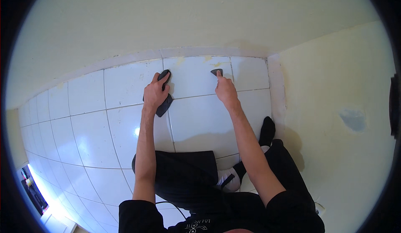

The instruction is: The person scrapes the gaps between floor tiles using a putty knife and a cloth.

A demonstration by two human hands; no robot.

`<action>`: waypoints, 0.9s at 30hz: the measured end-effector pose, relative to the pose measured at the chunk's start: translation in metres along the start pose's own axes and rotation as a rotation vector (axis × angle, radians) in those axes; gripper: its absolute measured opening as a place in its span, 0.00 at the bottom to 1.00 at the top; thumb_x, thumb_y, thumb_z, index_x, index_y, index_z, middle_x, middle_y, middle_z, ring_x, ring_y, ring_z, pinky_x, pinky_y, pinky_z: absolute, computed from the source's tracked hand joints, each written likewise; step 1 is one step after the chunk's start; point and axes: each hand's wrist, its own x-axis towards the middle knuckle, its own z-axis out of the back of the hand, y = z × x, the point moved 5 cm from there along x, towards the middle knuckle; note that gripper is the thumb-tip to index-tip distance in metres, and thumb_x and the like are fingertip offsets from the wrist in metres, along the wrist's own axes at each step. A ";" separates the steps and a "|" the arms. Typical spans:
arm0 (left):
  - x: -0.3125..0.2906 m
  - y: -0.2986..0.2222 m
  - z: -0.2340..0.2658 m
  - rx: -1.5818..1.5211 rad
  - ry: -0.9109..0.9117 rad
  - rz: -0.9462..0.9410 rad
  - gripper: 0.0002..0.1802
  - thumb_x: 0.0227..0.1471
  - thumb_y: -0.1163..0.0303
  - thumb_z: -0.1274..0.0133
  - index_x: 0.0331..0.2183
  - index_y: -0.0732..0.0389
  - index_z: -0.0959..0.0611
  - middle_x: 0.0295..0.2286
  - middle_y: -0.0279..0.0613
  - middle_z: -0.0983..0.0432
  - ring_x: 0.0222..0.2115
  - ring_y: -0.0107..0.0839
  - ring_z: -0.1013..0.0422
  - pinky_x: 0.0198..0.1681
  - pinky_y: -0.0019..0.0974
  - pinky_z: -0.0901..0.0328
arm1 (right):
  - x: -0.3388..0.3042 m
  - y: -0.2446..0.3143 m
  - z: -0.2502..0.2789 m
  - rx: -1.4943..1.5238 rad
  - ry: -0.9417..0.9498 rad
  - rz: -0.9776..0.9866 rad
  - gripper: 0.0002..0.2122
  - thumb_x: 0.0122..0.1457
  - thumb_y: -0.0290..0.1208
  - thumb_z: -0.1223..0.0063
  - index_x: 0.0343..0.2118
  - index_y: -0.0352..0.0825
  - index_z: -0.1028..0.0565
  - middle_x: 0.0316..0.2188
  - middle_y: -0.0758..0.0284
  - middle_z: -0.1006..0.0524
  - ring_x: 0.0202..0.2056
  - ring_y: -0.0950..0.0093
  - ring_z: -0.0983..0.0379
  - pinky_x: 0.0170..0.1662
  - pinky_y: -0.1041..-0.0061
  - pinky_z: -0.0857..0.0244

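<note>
R hand (227, 91) gripped a small dark scraper (216, 71), index finger laid along the back of its blade; handle mostly lost in the fist. L hand (156, 96) was wrapped round a black tool (166, 104), poss. a dustpan or brush, hard to tell w/ the hand covering so much of it. Hands were well apart, L and R of one another, neither touching the other.

Key relation: scraper lay on the white tiled floor (200, 112) near the base of the far wall, its wide edge facing the wall and its long axis running approx. from fist to wall. A yellowish streak (217, 64) was just beyond the blade, wall side; a 2nd smear (207, 58) sat farther on, slightly L, by the skirting (125, 58). R hand was nearer to both. A 3rd, paler smear (180, 61) lay well L of the scraper, closer to the L hand's tool, whose long axis also ran wall-to-person, narrow end wallward, broad end back toward the body.

Count: 2 hands, 1 scraper, 1 black tool, approx. 3 smears near the hands, 1 grey-blue patch (353, 120) on the R side wall.
</note>
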 end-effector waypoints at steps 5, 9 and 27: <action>0.001 -0.003 0.000 -0.012 0.030 0.021 0.25 0.49 0.69 0.46 0.51 0.51 0.17 0.43 0.46 0.26 0.30 0.48 0.23 0.35 0.47 0.27 | 0.005 0.005 0.005 0.046 0.005 -0.055 0.27 0.59 0.22 0.54 0.64 0.35 0.35 0.35 0.45 0.21 0.38 0.49 0.22 0.42 0.54 0.26; -0.001 0.001 0.001 -0.007 0.007 0.011 0.24 0.49 0.69 0.46 0.51 0.52 0.17 0.43 0.46 0.26 0.29 0.48 0.23 0.35 0.47 0.27 | -0.004 0.013 0.001 0.000 0.030 -0.035 0.27 0.59 0.22 0.54 0.64 0.35 0.35 0.35 0.45 0.21 0.38 0.50 0.21 0.42 0.54 0.26; 0.000 -0.002 0.001 0.005 0.027 0.024 0.25 0.49 0.69 0.47 0.51 0.50 0.18 0.43 0.45 0.26 0.30 0.48 0.23 0.36 0.47 0.27 | 0.003 0.021 0.002 0.022 0.029 -0.042 0.27 0.59 0.20 0.55 0.64 0.33 0.36 0.35 0.47 0.20 0.39 0.50 0.21 0.44 0.55 0.26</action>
